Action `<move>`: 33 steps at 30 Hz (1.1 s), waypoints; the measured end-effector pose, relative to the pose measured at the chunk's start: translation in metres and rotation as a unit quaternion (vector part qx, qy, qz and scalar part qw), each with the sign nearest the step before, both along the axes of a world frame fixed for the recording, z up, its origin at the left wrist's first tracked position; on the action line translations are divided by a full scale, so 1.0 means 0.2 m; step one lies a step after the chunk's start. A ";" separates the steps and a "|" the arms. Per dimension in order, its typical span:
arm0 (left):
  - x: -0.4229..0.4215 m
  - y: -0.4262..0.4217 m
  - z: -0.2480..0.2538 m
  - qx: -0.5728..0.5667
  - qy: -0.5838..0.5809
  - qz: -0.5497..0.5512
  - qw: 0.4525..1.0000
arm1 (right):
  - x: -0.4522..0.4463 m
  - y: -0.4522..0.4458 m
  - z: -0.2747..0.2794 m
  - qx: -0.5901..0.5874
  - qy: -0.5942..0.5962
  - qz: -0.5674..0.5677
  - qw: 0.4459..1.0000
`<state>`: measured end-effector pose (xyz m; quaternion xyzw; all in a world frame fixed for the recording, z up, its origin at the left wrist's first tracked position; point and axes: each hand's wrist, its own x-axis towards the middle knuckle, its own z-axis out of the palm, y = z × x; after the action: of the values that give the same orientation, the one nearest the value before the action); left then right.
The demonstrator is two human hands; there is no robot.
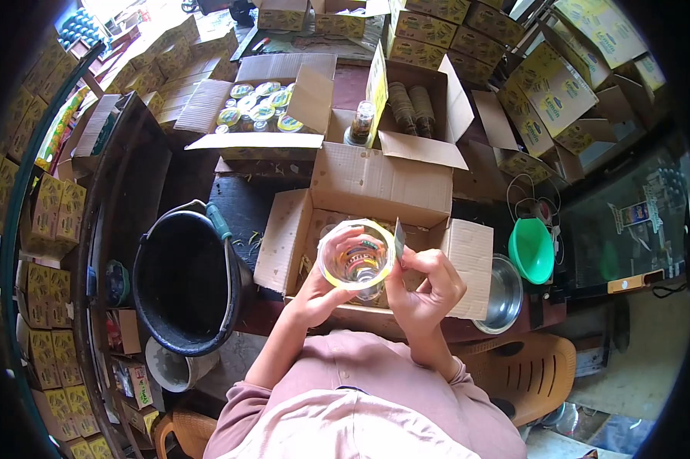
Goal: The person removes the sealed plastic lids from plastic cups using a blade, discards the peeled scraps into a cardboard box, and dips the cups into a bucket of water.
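My left hand point(319, 297) is wrapped round a clear plastic cup point(360, 268) with a yellow rim and coloured print, its round end facing up at me. Close by on the right, my right hand point(429, 289) is closed, thumb and fingers pinching a thin, flat greyish piece point(399, 240) that stands on edge beside the cup's rim. What exactly that piece is I cannot make out. Both hands are above an open cardboard box point(383, 174) with its flaps folded out. Other clear cups show inside it, partly hidden by my hands.
A black bucket point(147, 283) stands to the left. At the right are a metal bowl point(505, 298) and a green basin point(530, 249). Behind, one carton point(254, 153) holds lidded cups; another point(458, 103) holds cup stacks beside an upright jar point(362, 121). Stacked yellow cartons point(548, 99) surround the table.
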<state>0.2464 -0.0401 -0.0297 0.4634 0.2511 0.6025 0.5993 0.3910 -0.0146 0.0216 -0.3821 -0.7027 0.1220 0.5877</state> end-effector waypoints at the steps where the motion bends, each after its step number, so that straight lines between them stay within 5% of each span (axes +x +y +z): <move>1: 0.00 0.00 -0.01 -0.008 -0.005 -0.004 1.000 | 0.00 0.00 0.00 -0.003 0.005 0.002 1.000; 10: -0.01 0.00 -0.02 0.032 -0.007 0.008 0.999 | 0.02 -0.02 0.00 -0.037 0.046 0.032 0.998; 15: -0.01 0.01 -0.03 0.112 0.173 0.099 0.974 | 0.04 -0.04 -0.03 -0.023 -0.008 0.018 1.000; 19: -0.05 0.02 0.05 0.201 0.335 0.158 0.907 | 0.07 -0.01 -0.03 0.114 -0.109 -0.002 0.987; 33: -0.02 0.01 0.03 0.243 0.356 0.171 0.886 | 0.05 -0.01 -0.03 0.014 -0.010 0.022 1.000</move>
<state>0.2419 -0.0379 -0.0239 0.7277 0.3692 0.5322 0.2256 0.4004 -0.0173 0.0148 -0.3598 -0.7186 0.1214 0.5826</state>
